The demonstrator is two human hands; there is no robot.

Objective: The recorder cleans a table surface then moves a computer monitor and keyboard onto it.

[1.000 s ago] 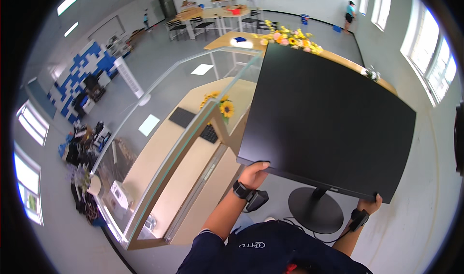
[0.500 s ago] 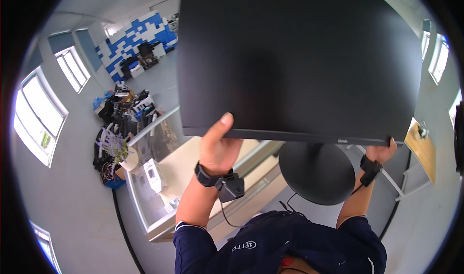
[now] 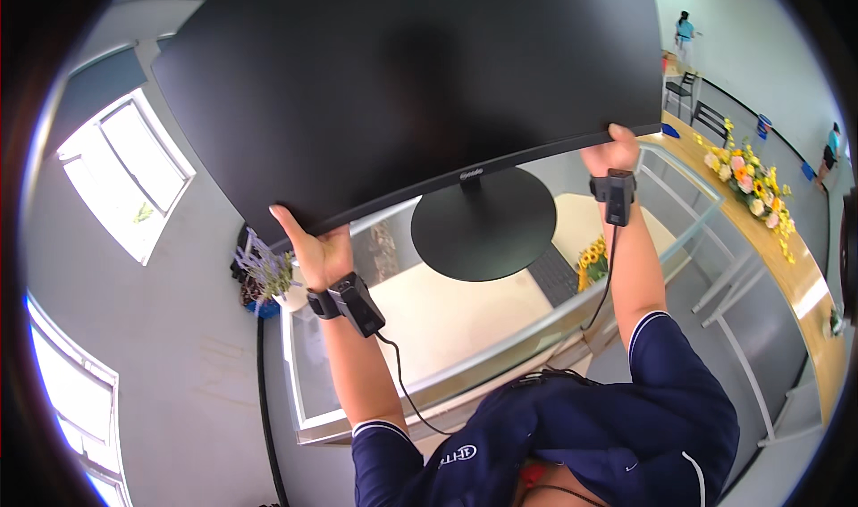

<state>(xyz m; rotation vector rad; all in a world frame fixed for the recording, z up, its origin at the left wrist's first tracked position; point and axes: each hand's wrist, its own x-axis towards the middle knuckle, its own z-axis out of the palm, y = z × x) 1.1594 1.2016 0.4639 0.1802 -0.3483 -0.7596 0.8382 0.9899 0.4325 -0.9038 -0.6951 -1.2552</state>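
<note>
A large black computer monitor [image 3: 411, 87] fills the upper middle of the view, its dark screen turned toward me. My left hand [image 3: 320, 250] grips its lower left corner, thumb lying on the screen face and fingers behind. At the lower right corner my right hand [image 3: 617, 154] holds on in the same way, thumb over the bottom bezel. Below the bezel hangs the round black monitor base [image 3: 485, 226], above a glass-topped display counter [image 3: 438, 324]. Both wrists carry black strapped devices with cables. The fingers behind the monitor are hidden.
On the counter stand a potted lavender plant [image 3: 288, 294], sunflowers [image 3: 593, 262] and a dark keyboard [image 3: 552, 276]. To the right runs a wooden table [image 3: 809, 306] with a flower arrangement [image 3: 749, 181]. Two people [image 3: 685, 35] are far off at the right. Windows [image 3: 130, 172] line the left wall.
My view and body have turned right, bringing the flower table and distant people in. The monitor, still in both hands, now hangs over the counter, tilted with its right side higher.
</note>
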